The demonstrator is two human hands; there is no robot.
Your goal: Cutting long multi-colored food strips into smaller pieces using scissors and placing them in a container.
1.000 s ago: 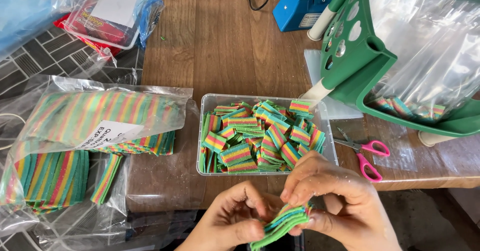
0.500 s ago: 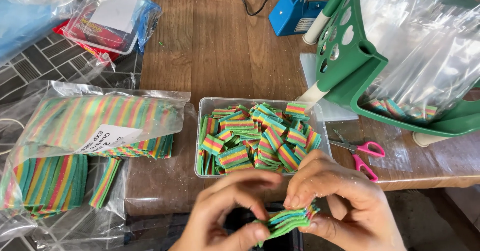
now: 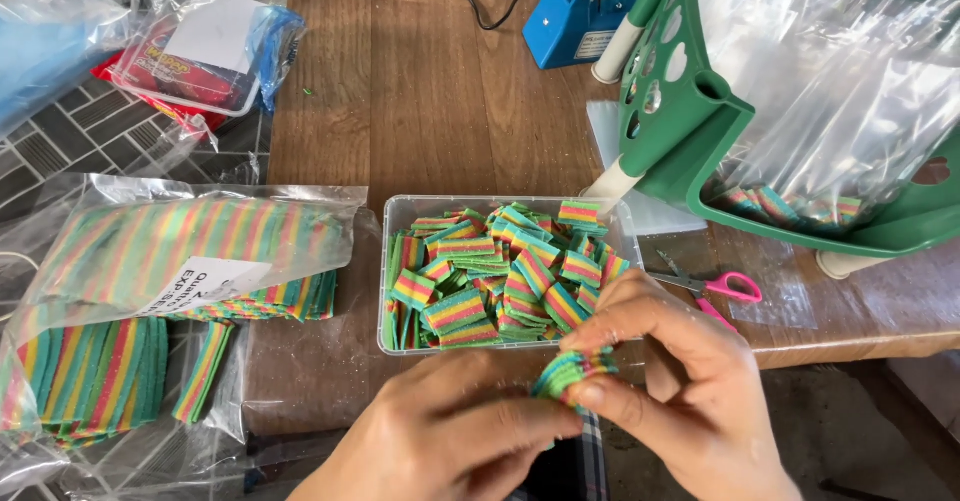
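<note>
**Rainbow candy stack pinched at the table edge**

So both hands were down at 6 o'clock, just below the clear plastic tub (image 3: 400, 261) of cut rainbow sour-belt pieces. The right hand (image 3: 690, 391) had its thumb and fingertips closed tight around a small stack of candy pieces (image 3: 570, 369), and the left hand (image 3: 450, 441) was curled in, fingertips touching the stack's lower side. Compared with half a second earlier, the stack sat higher and closer to the tub's front wall, more bunched up, and the left fingers had folded in further. Pink-handled scissors (image 3: 722, 286) lay at 3 o'clock of the tub, the green bag stand (image 3: 700, 131) at 1 o'clock, and bagged candy strips (image 3: 180, 251) at 9 o'clock.
</note>
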